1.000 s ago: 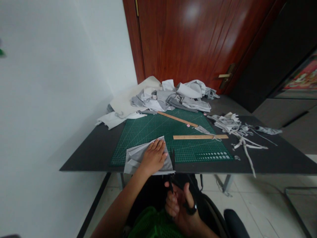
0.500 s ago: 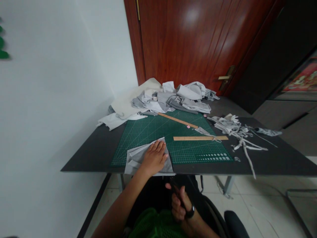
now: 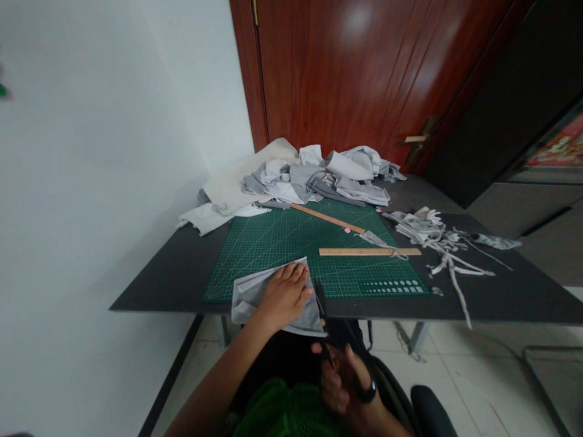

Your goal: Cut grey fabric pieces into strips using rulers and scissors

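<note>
My left hand (image 3: pixel 285 297) lies flat on a folded piece of grey cloth (image 3: pixel 246 308), its fingers stretched out and pressing it down. That cloth rests on the near edge of the green cutting mat (image 3: pixel 268 237) and hangs a little over the table's front edge. Below the edge, my right hand (image 3: pixel 339 379) is wrapped round the handles of black scissors (image 3: pixel 322 309). The scissors point away from me, their blades slightly parted along the cloth's right side. Whether the cloth lies between the blades, I cannot tell.
Two wooden rulers (image 3: pixel 368 252) lie on the mat. Heaped grey and white fabric (image 3: pixel 310 179) covers the back of the dark table (image 3: pixel 159 273). Fabric scraps and strips (image 3: pixel 423 227) lie to the right. A white wall stands left, a wooden door (image 3: pixel 337 79) behind.
My right hand has brought the scissors up and forward, so their blades now show beside the cloth's right edge. The cloth's near right corner has shifted slightly towards me under my left hand.
</note>
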